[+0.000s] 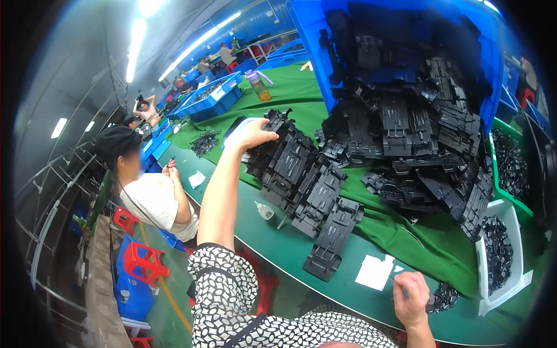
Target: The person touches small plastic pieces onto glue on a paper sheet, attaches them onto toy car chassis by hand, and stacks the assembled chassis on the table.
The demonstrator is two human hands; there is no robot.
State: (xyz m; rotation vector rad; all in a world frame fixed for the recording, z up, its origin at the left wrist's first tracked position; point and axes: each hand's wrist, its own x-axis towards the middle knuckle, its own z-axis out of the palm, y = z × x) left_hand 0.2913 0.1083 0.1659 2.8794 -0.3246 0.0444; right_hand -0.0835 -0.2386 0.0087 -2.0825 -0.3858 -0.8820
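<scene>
My left arm stretches forward, and my left hand (252,135) grips the edge of a black molded plastic part (279,120) at the far end of a row. Its thumb and fingertips press on that part. Similar rectangular black plastic parts (316,194) overlap in this row, running diagonally toward me, with the closest one (333,240) lying flat on the table. My right hand (411,296) is at the near right, its fingers curled in a pinch. What it holds, if anything, is too small to name. Beside it lie a small pile of black pieces (444,297) and white paper (374,272).
A tipped blue bin (493,64) spills black parts (400,127) onto green cloth (383,223). At right stand a white bin (481,261) and a green bin (516,200) of small pieces. A small bottle (264,210) stands left of the row. A person (154,197) sits at left.
</scene>
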